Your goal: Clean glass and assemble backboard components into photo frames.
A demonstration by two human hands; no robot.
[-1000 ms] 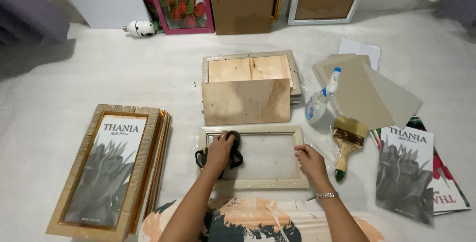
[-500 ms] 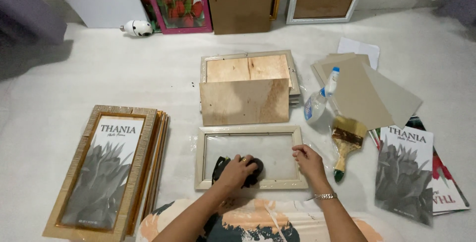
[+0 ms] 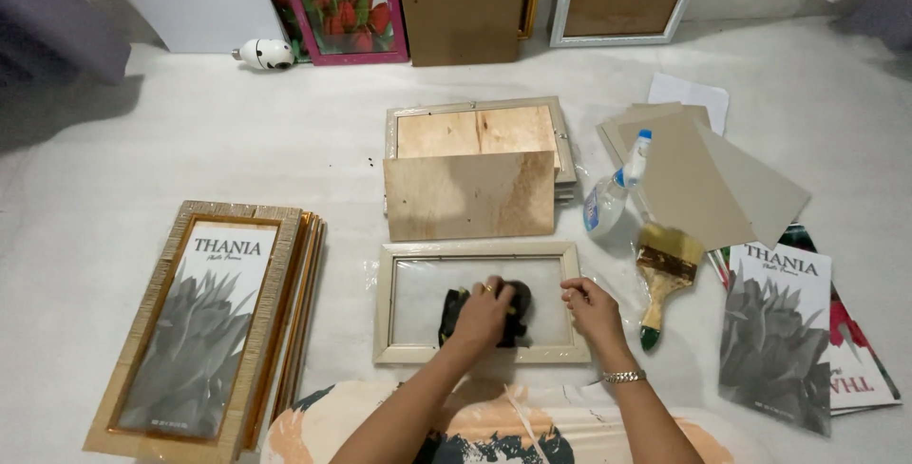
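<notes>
A cream picture frame (image 3: 475, 252) with a glass pane lies flat on the white floor in front of me. My left hand (image 3: 483, 312) presses a black cloth (image 3: 514, 317) onto the glass near the pane's middle. My right hand (image 3: 592, 307) rests on the frame's right side, fingers spread, holding it down. A watch or bracelet sits on that wrist.
Wooden backing boards (image 3: 470, 193) lie on a frame stack just beyond. A spray bottle (image 3: 613, 193), paintbrush (image 3: 662, 274), grey cardboard sheets (image 3: 708, 179) and printed posters (image 3: 774, 336) are to the right. Framed prints (image 3: 204, 317) are stacked on the left. Frames lean on the far wall.
My left hand has slid the black cloth from the pane's left end to its middle. My right hand stayed on the frame's right side.
</notes>
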